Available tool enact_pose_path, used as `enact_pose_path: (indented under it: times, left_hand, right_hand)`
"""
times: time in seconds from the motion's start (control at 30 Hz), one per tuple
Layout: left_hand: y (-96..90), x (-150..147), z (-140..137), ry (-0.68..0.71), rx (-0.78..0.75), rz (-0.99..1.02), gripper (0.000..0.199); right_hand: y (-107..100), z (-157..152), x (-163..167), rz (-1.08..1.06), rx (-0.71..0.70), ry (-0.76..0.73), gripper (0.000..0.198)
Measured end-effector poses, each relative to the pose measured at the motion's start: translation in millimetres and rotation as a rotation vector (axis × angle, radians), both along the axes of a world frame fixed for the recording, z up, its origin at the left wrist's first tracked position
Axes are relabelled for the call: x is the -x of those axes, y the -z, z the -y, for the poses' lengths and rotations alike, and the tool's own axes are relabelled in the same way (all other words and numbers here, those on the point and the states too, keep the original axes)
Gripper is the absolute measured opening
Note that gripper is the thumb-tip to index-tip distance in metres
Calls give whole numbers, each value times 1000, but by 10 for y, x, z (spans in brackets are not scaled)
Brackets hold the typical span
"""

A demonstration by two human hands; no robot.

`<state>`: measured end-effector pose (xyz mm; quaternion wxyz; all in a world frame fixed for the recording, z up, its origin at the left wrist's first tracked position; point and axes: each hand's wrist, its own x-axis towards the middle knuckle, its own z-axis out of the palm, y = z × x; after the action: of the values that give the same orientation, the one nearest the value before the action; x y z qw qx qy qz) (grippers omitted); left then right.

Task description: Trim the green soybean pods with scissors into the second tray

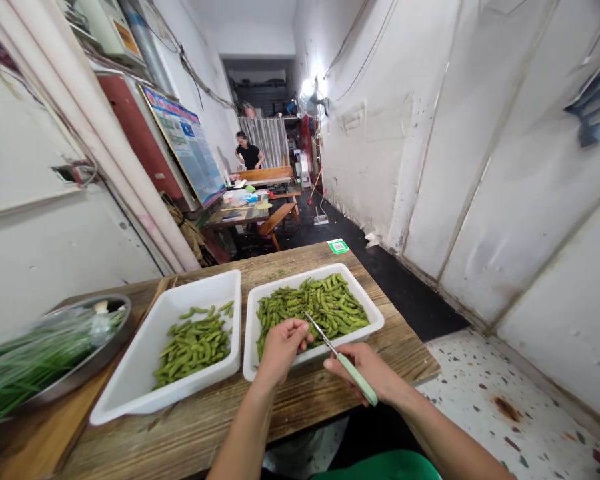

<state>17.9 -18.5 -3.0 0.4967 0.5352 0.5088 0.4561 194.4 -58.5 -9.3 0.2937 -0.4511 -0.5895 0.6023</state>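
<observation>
My right hand (363, 367) grips a pair of scissors (356, 380) with pale green handles. Their metal blades point up and left, over the near edge of the right white tray (376, 327). Close to the blade tips, my left hand (285, 343) has its fingers pinched together; what sits between them is hidden. Green edamame pods (325, 300) fill the right tray under both hands. To the left, another white tray (115, 393) holds a smaller heap of edamame pods (195, 350), with bare tray bottom around it.
Both trays stand on a wooden table (300, 403). A metal bowl (125, 313) with bagged green stalks (35, 360) sits at the left. A QR code card (338, 247) lies at the far edge. Farther back, a person (249, 153) stands behind tables and a wooden bench (280, 217).
</observation>
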Motion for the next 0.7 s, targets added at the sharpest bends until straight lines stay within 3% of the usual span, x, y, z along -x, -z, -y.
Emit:
enact_pose_path:
  times: [0.13,0.27,0.43,0.53,0.63,0.7]
  left_hand:
    - [21,-29,4,-32,-17,-26,30]
    - [35,148,-22,-231,-180,-167,34]
    - [-82,753,-10,-674,-391,-711,35]
    - [-203,1052,29,-850,-332,-1062,37]
    - [-259,1121,23,-890,-238,-1193,40]
    - [-240,1016,-4,-790,-297,-1089,38]
  right_hand:
    - [64,-9,9,-42,33,2,40]
    - [125,-17,14,-103,54,15,41]
    - [178,-25,5,-129,70,13,42]
    - [196,-32,0,-134,62,-2,42]
    - [202,-42,0,-143,72,-23,43]
    - [214,-50,-1,-148,85,-32,45]
